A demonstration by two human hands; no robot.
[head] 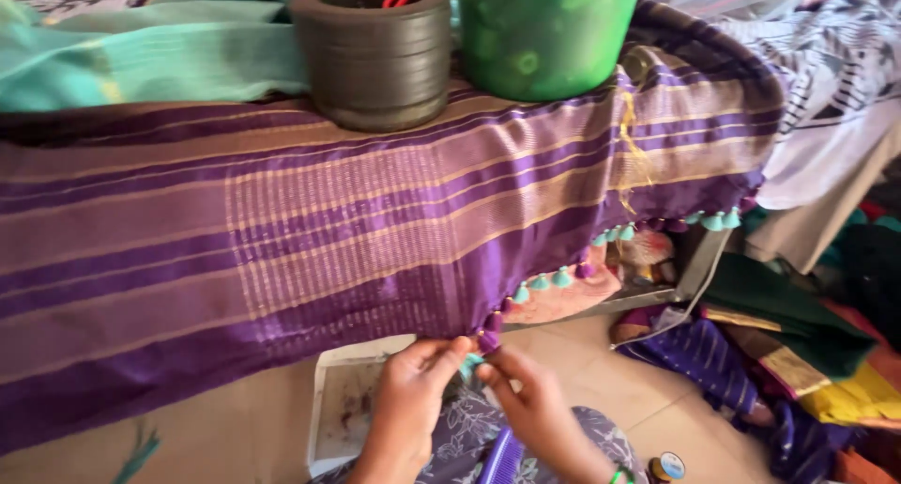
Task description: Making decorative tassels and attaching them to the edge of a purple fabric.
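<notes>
A purple tassel (489,339) on the hem of a purple striped cloth (282,240) is pinched between the fingertips of the left hand (413,390) and the right hand (530,399), both drawn together on it. More teal and purple tassels (549,280) are strung along the hem up and right of the hands. A dark round container (374,57) and a green jar (544,33) are set on the cloth far above them

I see bare floor (235,428) open to the left of my hands and between them and the heap of folded cloths (798,353) at right, while the draped purple cloth (282,230) walls off everything above, weighted by a dark ringed pot (375,57) and green jar (544,33).
</notes>
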